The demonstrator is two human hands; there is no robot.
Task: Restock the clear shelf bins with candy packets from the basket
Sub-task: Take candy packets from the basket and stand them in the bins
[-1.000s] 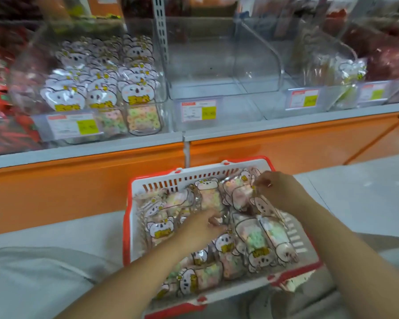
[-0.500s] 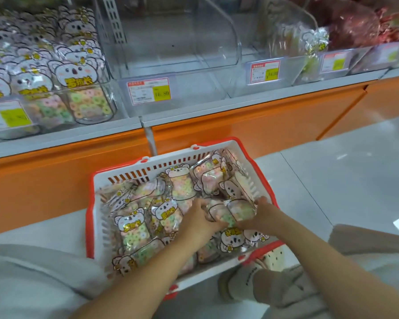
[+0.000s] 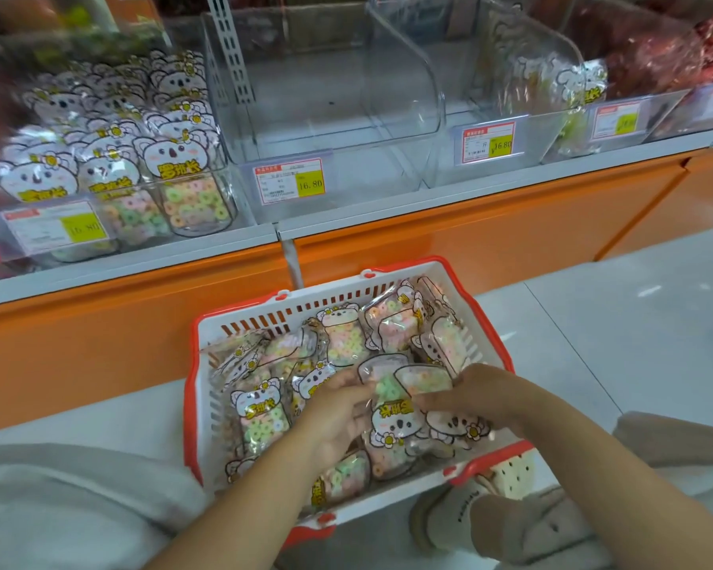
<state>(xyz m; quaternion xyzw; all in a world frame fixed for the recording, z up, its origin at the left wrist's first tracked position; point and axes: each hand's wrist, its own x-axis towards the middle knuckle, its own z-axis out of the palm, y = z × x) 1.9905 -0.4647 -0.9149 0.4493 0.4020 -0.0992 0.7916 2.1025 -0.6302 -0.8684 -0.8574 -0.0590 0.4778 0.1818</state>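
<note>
Candy packets point(image 3: 260, 417) lie heaped in the red and white basket point(image 3: 194, 364), which sits on the floor point(image 3: 593, 331) just below the shelf. Two of them, the held packets point(image 3: 392, 409), are raised a little at the near right of the heap. They overlap, with the bear faces toward me.

What worries me is the film. It looks slick, and two overlapping packets pinched only at their edges could fan apart. One could then drop back into the heap, or onto the floor once they clear the basket wall. The way up to the empty bin point(image 3: 326, 109) is long, and its front lip with the price tag point(image 3: 290, 181) could catch a dangling corner. The packets point head-first at me, so I judge they need turning to stand like the rows in the full bin point(image 3: 169, 158) at the left. A turn in a loose grip is where I would expect a slip.

Both forearms come in from the bottom of the view and meet over the basket. The left hand point(image 3: 338, 417) is back-up, fingers curled onto the left edge of the pair. The right hand point(image 3: 478, 394) arches over from the right, fingertips pinching the other edge. Each grip is narrow and holding the packets, though blur hides how deep the left one bites.
</note>
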